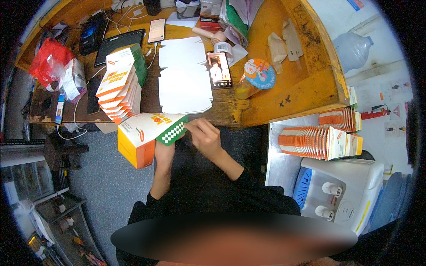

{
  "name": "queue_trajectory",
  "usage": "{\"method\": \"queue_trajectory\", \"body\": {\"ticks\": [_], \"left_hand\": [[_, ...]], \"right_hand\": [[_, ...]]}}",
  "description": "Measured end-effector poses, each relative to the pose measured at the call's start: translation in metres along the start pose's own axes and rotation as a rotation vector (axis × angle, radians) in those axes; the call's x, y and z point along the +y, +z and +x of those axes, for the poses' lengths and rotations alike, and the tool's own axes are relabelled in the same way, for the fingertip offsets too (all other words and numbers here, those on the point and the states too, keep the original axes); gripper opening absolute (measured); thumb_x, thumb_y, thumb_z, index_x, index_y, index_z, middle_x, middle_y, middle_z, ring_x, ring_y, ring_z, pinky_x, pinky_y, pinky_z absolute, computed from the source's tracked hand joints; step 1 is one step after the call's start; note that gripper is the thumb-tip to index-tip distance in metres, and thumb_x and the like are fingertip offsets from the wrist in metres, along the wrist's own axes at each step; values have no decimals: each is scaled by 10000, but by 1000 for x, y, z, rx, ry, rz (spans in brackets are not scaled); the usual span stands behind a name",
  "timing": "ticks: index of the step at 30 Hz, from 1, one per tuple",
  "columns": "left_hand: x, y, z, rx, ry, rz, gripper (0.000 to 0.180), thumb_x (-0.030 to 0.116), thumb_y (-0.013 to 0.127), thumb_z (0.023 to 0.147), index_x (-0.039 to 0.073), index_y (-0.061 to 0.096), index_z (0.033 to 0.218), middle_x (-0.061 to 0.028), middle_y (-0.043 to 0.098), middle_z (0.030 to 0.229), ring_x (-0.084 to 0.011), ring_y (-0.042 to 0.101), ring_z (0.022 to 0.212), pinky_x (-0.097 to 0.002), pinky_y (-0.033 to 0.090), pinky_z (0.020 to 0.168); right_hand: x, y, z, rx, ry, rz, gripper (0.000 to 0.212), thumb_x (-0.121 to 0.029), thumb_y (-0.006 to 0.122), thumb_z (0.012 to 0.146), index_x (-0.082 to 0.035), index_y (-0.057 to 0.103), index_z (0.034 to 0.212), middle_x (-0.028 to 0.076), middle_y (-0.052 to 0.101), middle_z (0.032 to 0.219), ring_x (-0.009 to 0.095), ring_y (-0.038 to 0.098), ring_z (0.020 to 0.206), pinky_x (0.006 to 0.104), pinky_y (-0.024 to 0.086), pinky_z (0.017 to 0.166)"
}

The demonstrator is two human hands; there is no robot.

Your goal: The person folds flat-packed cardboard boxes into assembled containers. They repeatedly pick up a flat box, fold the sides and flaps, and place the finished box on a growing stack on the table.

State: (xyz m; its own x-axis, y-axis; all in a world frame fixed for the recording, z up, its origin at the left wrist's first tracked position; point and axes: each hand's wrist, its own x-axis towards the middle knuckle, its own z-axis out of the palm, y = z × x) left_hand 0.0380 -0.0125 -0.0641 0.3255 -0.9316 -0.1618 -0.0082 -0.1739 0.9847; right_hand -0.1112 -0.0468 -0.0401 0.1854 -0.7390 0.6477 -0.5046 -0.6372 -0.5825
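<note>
A person is folding a paper box (144, 137), orange, white and green-checked, just below the near edge of a wooden counter (306, 84). The left hand (163, 153) is propping the box from beneath, its fingers hidden behind the carton, so their grip cannot be told beyond that they are bearing on it. The right hand (205, 135) is pinching the green checked flap (174, 132) at its tip, fingers closed on the cardboard.

Doing this step well looks to be a matter of keeping the box body square under the left fingers while the right fingers are guiding the flap along its crease, not across it; pressing off the fold line would likely buckle the thin card.

Just above the fingers, a pile of 2 or more flat white blanks (184, 86) is lying on the counter, with a phone (218, 69) touching its right edge. Up and to the left of the fingers, a stack of folded boxes (119, 91) is leaning. Well to the right, a row of finished boxes (319, 142) is standing on a metal surface.
</note>
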Motion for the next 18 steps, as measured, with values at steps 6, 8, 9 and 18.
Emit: {"method": "queue_trajectory", "body": {"ticks": [6, 8, 9, 18], "left_hand": [[15, -1, -1, -132, 99, -34, 327, 78, 625, 924, -50, 571, 1220, -138, 634, 1159, -208, 647, 1015, -313, 564, 844], [29, -3, -7, -132, 74, -31, 309, 65, 680, 887, -37, 612, 1171, -114, 663, 1112, -185, 650, 985, -301, 543, 832], [36, -4, -10, -118, 65, 6, 295, 60, 709, 865, -31, 637, 1137, -100, 679, 1084, -174, 651, 969, -300, 530, 829], [49, 7, -17, -75, 107, -125, 282, 16, 755, 821, -9, 662, 1086, -69, 689, 1034, -133, 647, 922, -263, 517, 808]], "right_hand": [[-8, -9, 6, -16, 34, -11, 313, 104, 650, 715, -37, 737, 980, 96, 666, 836, 229, 686, 754, 320, 571, 657], [-13, -13, 6, -29, 54, 4, 333, 112, 657, 713, -43, 743, 994, 98, 682, 846, 222, 698, 765, 313, 578, 662], [-15, -13, 5, 15, 45, 26, 331, 116, 661, 713, -44, 745, 990, 99, 688, 849, 221, 701, 763, 312, 579, 663], [-23, 0, 2, 186, 65, 69, 286, 127, 676, 725, -36, 758, 945, 121, 707, 852, 221, 714, 758, 301, 581, 666]]}}
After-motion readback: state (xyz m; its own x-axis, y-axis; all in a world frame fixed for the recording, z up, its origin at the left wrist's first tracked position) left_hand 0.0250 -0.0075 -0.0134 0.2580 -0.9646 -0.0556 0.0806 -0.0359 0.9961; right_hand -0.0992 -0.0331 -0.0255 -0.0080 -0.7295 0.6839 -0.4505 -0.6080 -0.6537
